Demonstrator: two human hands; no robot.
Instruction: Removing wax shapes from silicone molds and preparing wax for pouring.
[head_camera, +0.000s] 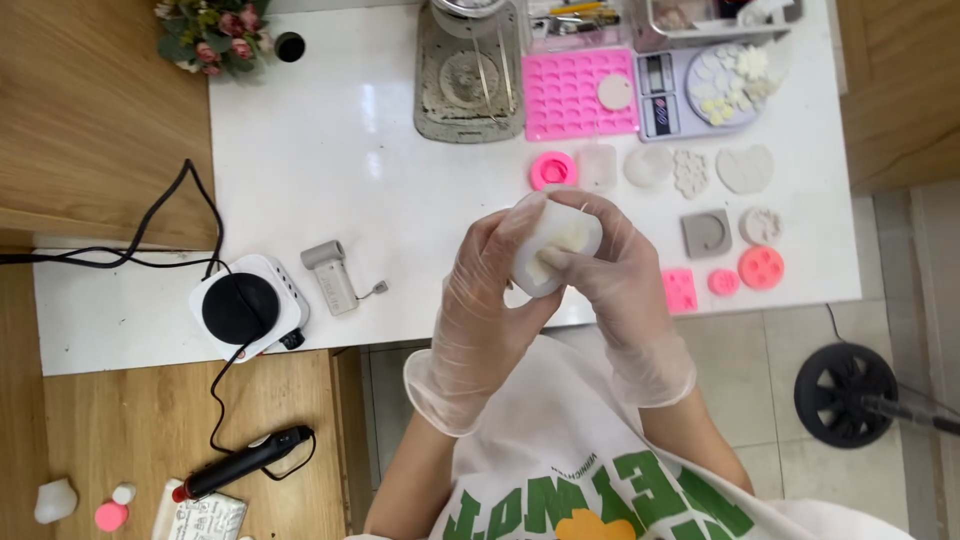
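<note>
Both my hands wear clear plastic gloves and meet over the front edge of the white table (330, 170). Between them is a translucent white silicone mould (553, 245) with a pale cast piece inside. My left hand (485, 300) cups the mould from the left and below. From the right, my right hand (615, 270) grips it, fingers pressing into its opening.
Behind lie a pink tray mould (578, 93), a scale (700, 88) with pale cast pieces, a round pink mould (552, 170), and several grey, white and pink moulds at right. A small hot plate (245, 307) with cables sits front left; flowers (215, 32) stand far left.
</note>
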